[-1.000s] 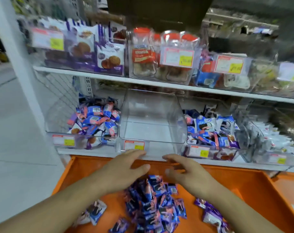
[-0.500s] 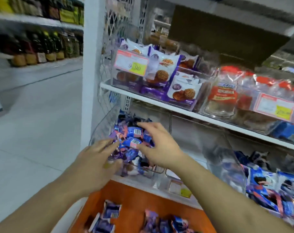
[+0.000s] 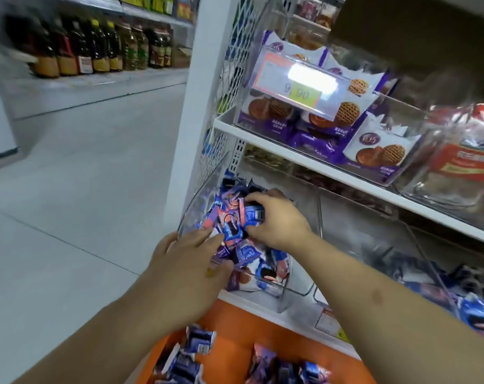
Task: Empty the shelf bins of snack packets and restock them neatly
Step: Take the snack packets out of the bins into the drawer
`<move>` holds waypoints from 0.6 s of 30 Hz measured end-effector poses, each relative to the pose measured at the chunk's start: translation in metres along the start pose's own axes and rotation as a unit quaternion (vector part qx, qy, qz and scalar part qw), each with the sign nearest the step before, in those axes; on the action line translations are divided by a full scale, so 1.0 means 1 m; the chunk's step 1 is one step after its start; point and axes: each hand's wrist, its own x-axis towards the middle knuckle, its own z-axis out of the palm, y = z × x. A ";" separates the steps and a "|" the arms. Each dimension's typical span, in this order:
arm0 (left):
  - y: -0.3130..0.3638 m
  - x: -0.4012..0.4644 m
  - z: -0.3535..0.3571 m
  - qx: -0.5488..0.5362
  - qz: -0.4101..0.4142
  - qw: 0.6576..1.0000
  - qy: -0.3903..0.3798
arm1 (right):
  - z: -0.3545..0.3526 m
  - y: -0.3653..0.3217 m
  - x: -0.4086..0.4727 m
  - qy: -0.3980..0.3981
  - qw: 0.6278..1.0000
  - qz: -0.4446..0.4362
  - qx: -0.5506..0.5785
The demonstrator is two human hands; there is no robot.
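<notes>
Both hands reach into the clear bin (image 3: 286, 297): the right hand (image 3: 274, 218) clamps blue snack packets (image 3: 229, 217) for emptying, while the left hand (image 3: 188, 253) cups them with fingers spread.

Price tag (image 3: 299, 85) reads "9.90" (yellow patch; rest blurred)

- Open floor (image 3: 77, 189) fills the left of the frame, free for passing.
- The white post (image 3: 199, 101) and wire mesh (image 3: 235, 51) wall off the bin's left side.
- The shelf board (image 3: 332, 173) above limits reach into the clear bin (image 3: 288, 297); both hands crowd its open top.
</notes>
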 end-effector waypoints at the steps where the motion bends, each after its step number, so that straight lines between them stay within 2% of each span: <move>1: 0.001 0.000 -0.001 -0.004 -0.001 1.000 -0.001 | -0.003 0.000 -0.002 0.005 1.000 -0.005 -0.006; 7: 0.007 -0.003 -0.001 -0.015 0.006 1.000 0.013 | -0.012 -0.002 -0.018 0.067 0.997 -0.036 -0.034; 11: 0.011 -0.004 -0.002 -0.024 0.016 0.999 0.035 | -0.020 0.000 -0.026 0.090 0.994 -0.050 0.018; 18: 0.018 -0.002 -0.004 -0.100 0.007 0.991 0.084 | -0.031 0.004 -0.041 0.135 0.986 -0.062 0.074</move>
